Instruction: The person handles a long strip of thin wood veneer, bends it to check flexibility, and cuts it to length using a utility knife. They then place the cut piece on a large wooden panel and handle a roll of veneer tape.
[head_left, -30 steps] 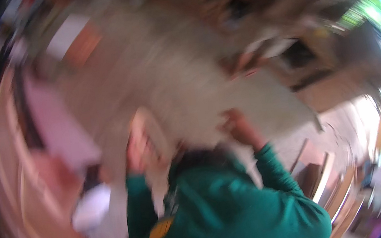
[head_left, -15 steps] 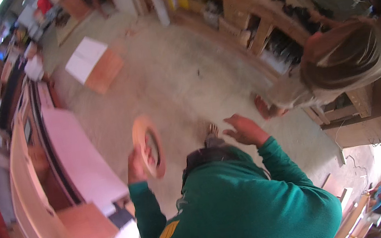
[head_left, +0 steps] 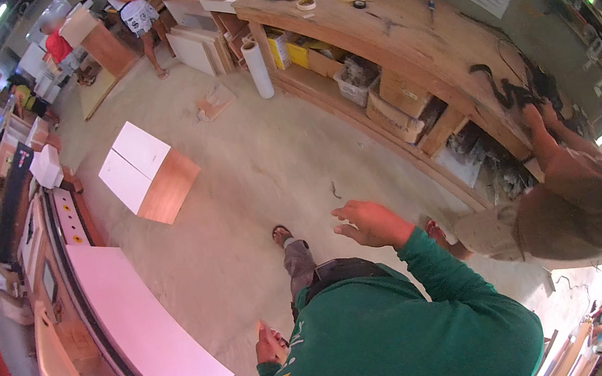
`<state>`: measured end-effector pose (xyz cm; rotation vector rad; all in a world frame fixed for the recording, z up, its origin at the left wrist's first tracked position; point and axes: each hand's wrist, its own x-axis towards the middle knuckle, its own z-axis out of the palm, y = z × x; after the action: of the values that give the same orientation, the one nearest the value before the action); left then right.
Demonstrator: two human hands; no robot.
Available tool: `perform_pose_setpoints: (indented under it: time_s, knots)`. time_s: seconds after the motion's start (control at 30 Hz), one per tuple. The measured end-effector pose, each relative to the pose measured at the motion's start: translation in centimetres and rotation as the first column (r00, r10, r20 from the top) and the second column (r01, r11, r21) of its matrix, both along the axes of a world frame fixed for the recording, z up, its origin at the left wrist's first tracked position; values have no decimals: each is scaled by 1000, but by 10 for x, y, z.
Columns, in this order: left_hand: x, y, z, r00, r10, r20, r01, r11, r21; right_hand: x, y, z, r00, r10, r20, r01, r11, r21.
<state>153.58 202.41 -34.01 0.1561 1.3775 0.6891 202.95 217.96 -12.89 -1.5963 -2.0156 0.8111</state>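
Observation:
My left hand point(head_left: 271, 345) hangs low beside my body, its fingers curled. Whatever it may hold is hidden, and no ring-shaped roll shows there in this view. My right hand point(head_left: 374, 222) is raised in front of me over the floor, fingers loosely stretched and apart, touching nothing. Nearest to my left hand lies a long white panel point(head_left: 134, 309) on a machine bed with a dark edge. Ahead on the floor stands a low box-shaped cabinet point(head_left: 168, 186) with a white face and a brown side.
A long wooden workbench point(head_left: 404, 45) runs along the right, bearing tools and tape rolls, with boxes beneath. A co-worker point(head_left: 569, 206) leans over its near end. A white upright roll point(head_left: 257, 70) and leaning boards point(head_left: 196, 52) stand at its far end. Other people are farther back.
The ring-shaped roll that my left hand held has gone from sight, and that hand has dropped lower and nearer my body. The view has shifted along the workshop; my right hand stays open.

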Motion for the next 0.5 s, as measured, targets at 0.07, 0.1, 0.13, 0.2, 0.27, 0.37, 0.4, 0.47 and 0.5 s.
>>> perform_pose_setpoints:
  time_s: [0.07, 0.1, 0.13, 0.2, 0.27, 0.37, 0.4, 0.47, 0.5]
  knots:
    - [2, 53, -7, 999, -36, -31, 37, 999, 22, -5, 54, -6, 1000, -16, -3, 15, 999, -39]
    - [15, 91, 7, 979, -129, -159, 141, 988, 66, -7, 80, -8, 1000, -31, -3, 30, 998, -63]
    - [26, 128, 26, 932, -214, -291, 250, 964, 94, -9, 108, -12, 999, -41, 3, 42, 998, -39]
    - [32, 195, 46, 759, -365, -538, 505, 853, 133, -6, 162, -16, 997, -72, 16, 72, 997, 8]
    - [16, 261, 37, 868, -377, -322, 439, 886, 147, 3, 211, -6, 991, -136, -18, 136, 989, 49]
    - [22, 365, 50, 921, -332, -204, 350, 935, 59, 29, 273, 6, 957, -288, -19, 288, 949, 127]
    - [31, 404, 65, 909, -342, -237, 363, 931, 48, 41, 292, 9, 938, -346, -17, 345, 925, 159]
    - [36, 473, 73, 897, -379, -230, 410, 906, 108, 62, 331, 17, 917, -398, -27, 396, 900, 183]
    - [42, 507, 76, 898, -379, -222, 414, 900, 137, 75, 348, 19, 904, -425, -31, 423, 886, 187]
